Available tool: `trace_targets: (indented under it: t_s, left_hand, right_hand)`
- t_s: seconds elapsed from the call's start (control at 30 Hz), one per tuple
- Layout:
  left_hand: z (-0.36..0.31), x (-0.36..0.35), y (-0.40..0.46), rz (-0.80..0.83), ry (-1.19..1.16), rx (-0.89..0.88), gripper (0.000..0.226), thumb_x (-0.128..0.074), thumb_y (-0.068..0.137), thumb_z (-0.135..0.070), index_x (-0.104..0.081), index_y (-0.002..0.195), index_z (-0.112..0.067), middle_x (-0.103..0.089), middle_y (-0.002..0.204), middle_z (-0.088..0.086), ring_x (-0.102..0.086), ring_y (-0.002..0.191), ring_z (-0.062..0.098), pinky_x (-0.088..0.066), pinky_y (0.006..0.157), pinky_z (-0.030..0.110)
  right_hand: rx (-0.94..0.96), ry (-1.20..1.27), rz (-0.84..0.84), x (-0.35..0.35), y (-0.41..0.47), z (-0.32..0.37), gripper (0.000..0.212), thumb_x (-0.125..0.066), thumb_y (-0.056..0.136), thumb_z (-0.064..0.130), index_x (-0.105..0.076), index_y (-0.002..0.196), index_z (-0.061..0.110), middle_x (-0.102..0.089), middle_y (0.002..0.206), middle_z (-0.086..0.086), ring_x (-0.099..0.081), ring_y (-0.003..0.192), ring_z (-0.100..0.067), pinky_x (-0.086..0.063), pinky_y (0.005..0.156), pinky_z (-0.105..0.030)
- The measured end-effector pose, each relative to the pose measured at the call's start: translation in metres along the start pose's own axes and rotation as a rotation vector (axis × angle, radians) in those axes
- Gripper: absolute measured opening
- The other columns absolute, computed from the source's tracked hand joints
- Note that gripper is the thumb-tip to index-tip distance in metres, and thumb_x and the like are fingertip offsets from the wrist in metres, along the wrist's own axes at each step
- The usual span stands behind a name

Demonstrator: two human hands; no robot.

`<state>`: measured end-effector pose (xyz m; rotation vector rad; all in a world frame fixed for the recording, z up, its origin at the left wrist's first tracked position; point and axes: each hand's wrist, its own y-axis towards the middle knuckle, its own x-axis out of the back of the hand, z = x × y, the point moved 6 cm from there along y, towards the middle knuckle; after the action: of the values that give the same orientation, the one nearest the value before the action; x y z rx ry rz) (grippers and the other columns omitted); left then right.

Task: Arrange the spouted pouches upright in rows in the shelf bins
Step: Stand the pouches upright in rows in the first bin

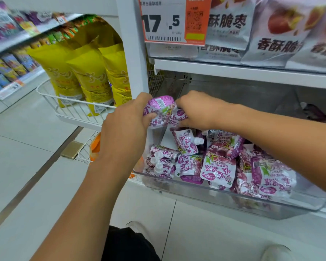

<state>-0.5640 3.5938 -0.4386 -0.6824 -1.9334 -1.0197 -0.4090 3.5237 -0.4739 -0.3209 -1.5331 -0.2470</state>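
Purple pouch [159, 108] pinched between left hand [128, 121] fingers [149, 116] and thumb.

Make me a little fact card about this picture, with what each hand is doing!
place: shop shelf
left hand: grips a purple pouch
right hand: holds a second pouch
clear bin: purple spouted pouches, mostly jumbled
upright row: a few pouches, front left of bin
yellow bags: wire basket, left
price tag: 17.5
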Motion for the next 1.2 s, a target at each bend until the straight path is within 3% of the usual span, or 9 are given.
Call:
trace_targets:
  t_s: [0.27,0.37,0.53,0.7,0.9,1.0,1.07,1.13,1.2]
  left_hand:
    - [0.008,0.001,-0.004,-0.073,-0.154,-0.022,0.03,-0.062,0.095,-0.026,-0.059,0.125,-0.026,-0.066,0.101,0.0,-0.053,0.086,0.019,-0.036,0.07,0.03]
    - [0.008,0.006,-0.002,-0.053,-0.184,-0.096,0.033,-0.069,0.09,-0.021,-0.065,0.123,-0.022,-0.071,0.11,0.002,-0.06,0.094,0.019,-0.038,0.077,0.024]
    - [-0.01,-0.028,0.009,0.254,-0.035,-0.147,0.02,-0.071,0.088,-0.012,-0.076,0.107,-0.016,-0.073,0.106,0.008,-0.064,0.098,0.028,-0.049,0.089,0.035]
    - [-0.019,-0.066,0.001,0.401,0.053,-0.111,0.027,-0.055,0.09,-0.001,-0.074,0.102,-0.016,-0.068,0.103,0.008,-0.062,0.1,0.028,-0.049,0.082,0.03]
    - [-0.011,-0.054,-0.001,0.368,0.088,-0.004,0.015,-0.066,0.086,-0.008,-0.069,0.1,-0.015,-0.067,0.099,0.008,-0.062,0.097,0.03,-0.047,0.076,0.028]
    - [-0.008,-0.046,0.004,0.321,0.102,0.081,0.04,-0.081,0.078,-0.018,-0.058,0.11,-0.013,-0.063,0.108,0.009,-0.06,0.1,0.028,-0.046,0.078,0.034]
    - [-0.017,-0.05,0.004,0.309,0.091,0.013,0.046,-0.078,0.082,-0.025,-0.052,0.117,-0.012,-0.059,0.115,0.009,-0.057,0.103,0.029,-0.043,0.078,0.037]
    - [-0.022,-0.064,0.0,0.372,0.139,-0.014,0.031,-0.067,0.091,-0.028,-0.053,0.113,-0.011,-0.059,0.112,0.011,-0.057,0.102,0.031,-0.04,0.072,0.036]
    - [-0.022,-0.073,-0.002,0.412,0.211,0.004,0.02,-0.062,0.094,-0.02,-0.057,0.111,-0.012,-0.062,0.107,0.013,-0.061,0.098,0.032,-0.038,0.067,0.034]
  right_hand:
    - [-0.127,0.328,-0.161,0.006,-0.022,-0.009,0.022,-0.076,0.076,0.014,-0.059,0.073,0.001,-0.058,0.066,-0.012,-0.05,0.055,-0.021,-0.039,0.051,-0.031]
    - [-0.173,0.38,-0.232,0.006,-0.036,-0.009,0.022,-0.073,0.079,0.02,-0.061,0.071,0.004,-0.056,0.062,-0.007,-0.049,0.053,-0.02,-0.034,0.047,-0.028]
    - [-0.338,0.461,-0.357,0.034,-0.049,-0.029,0.043,-0.07,0.084,0.034,-0.044,0.06,0.011,-0.043,0.056,-0.004,-0.037,0.049,-0.015,-0.026,0.045,-0.029]
    - [-0.236,0.438,-0.328,0.013,-0.049,-0.012,0.025,-0.073,0.081,0.029,-0.059,0.07,0.011,-0.06,0.066,-0.002,-0.055,0.059,-0.016,-0.042,0.053,-0.031]
    - [-0.134,0.338,-0.083,-0.026,-0.005,0.017,0.025,-0.077,0.083,0.029,-0.064,0.075,0.009,-0.061,0.071,-0.007,-0.059,0.066,-0.026,-0.04,0.056,-0.031]
    - [-0.072,0.199,0.205,-0.035,0.007,0.021,0.024,-0.067,0.089,0.019,-0.059,0.073,0.002,-0.056,0.066,-0.01,-0.052,0.066,-0.028,-0.041,0.058,-0.034]
    - [-0.038,0.125,0.314,-0.035,0.005,0.021,0.013,-0.064,0.087,0.017,-0.061,0.085,0.005,-0.06,0.076,-0.008,-0.055,0.074,-0.031,-0.046,0.062,-0.035]
    - [-0.004,0.049,0.398,-0.035,-0.008,0.021,0.041,-0.075,0.08,0.029,-0.064,0.115,0.011,-0.068,0.103,-0.008,-0.063,0.092,-0.031,-0.055,0.078,-0.038]
    - [-0.013,-0.051,0.388,-0.034,-0.025,0.023,0.056,-0.085,0.07,0.03,-0.061,0.119,0.014,-0.066,0.107,-0.007,-0.063,0.096,-0.029,-0.057,0.081,-0.042]
